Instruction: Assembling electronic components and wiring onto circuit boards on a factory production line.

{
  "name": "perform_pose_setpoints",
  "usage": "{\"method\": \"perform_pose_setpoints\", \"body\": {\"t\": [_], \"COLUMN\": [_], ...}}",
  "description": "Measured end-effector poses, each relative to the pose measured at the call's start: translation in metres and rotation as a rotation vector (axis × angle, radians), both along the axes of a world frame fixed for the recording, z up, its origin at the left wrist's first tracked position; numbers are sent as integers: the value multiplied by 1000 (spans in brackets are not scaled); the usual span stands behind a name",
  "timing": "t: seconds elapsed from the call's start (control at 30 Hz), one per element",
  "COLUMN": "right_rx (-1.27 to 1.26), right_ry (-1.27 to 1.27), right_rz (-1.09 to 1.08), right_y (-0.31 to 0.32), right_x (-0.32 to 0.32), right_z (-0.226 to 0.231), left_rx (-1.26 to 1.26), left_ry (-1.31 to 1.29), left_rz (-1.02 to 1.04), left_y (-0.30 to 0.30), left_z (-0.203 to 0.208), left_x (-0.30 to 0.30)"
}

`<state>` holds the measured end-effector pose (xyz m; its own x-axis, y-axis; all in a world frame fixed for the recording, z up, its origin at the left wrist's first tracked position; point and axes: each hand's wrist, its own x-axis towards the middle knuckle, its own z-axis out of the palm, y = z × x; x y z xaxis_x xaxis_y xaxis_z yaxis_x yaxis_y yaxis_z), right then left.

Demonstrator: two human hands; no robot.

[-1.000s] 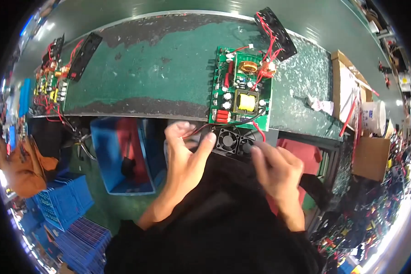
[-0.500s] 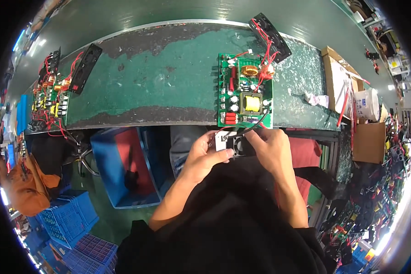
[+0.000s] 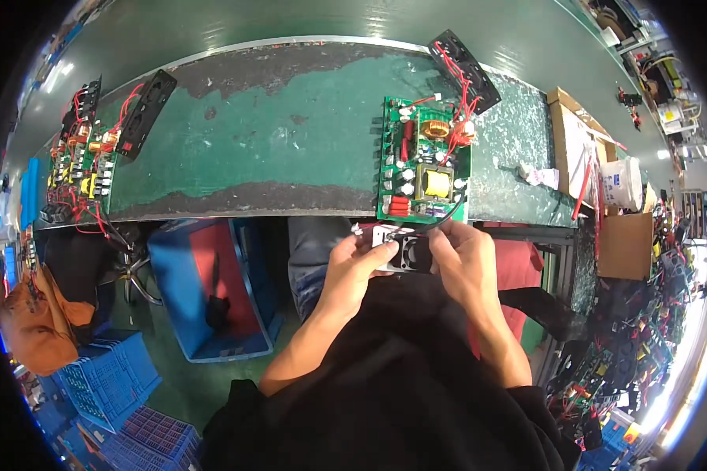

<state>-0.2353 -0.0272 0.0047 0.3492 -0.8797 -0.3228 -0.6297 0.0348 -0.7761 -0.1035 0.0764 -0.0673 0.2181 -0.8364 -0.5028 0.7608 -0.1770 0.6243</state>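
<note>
Just off the near edge of the bench I hold a pale metal panel with a black cooling fan (image 3: pixel 409 256) in it. My left hand (image 3: pixel 349 276) grips the panel's left side, its thumb pressed on the face beside the fan. On the right side, my right hand (image 3: pixel 467 265) is closed on it, and its fingertips are partly hidden. A black cable (image 3: pixel 445 217) arches from the panel to the green circuit board (image 3: pixel 392 173) lying directly beyond my hands. That board carries a yellow-wrapped transformer, copper coils and red wires, which lead to a black end panel (image 3: pixel 465 72).
At the bench's left end lie another populated board (image 3: pixel 82 169) and a black panel (image 3: pixel 146 114). A cardboard box (image 3: pixel 564 149) and a white roll (image 3: pixel 622 184) stand at right. Below the bench sits a blue bin (image 3: pixel 182 302); a person in orange (image 3: pixel 43 326) is at far left.
My left thumb has slid up from the fan's lower edge to the panel's upper left. My right thumb has drawn back slightly, and more of the fan shows. The whole view has shifted a little.
</note>
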Motion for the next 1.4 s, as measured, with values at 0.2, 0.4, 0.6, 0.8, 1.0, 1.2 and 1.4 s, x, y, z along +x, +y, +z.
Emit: {"method": "perform_pose_setpoints", "body": {"t": [0.2,0.4,0.6,0.8,1.0,1.2,1.4], "right_rx": [240,187,348,185,125,-84,-313], "right_ry": [-144,-47,-873,-607,-573,-394,-172], "right_rz": [118,378,3,237,415,511,651], "right_y": [-26,-44,-45,-19,-27,-29,-25], "right_x": [-23,-52,-86,-63,-64,-56,-47], "right_z": [17,30,-15,-13,-12,1,12], "left_rx": [42,12,40,161,-128,-367,-294], "left_ry": [-66,-108,-33,-1422,-1042,-1378,-1319], "left_rz": [-19,-21,25,338,44,-65,-48], "left_y": [-7,-5,-5,3,-13,-26,-27], "left_z": [5,5,7,40,79,70,66], "left_x": [3,2,-6,-24,-35,-34,-33]}}
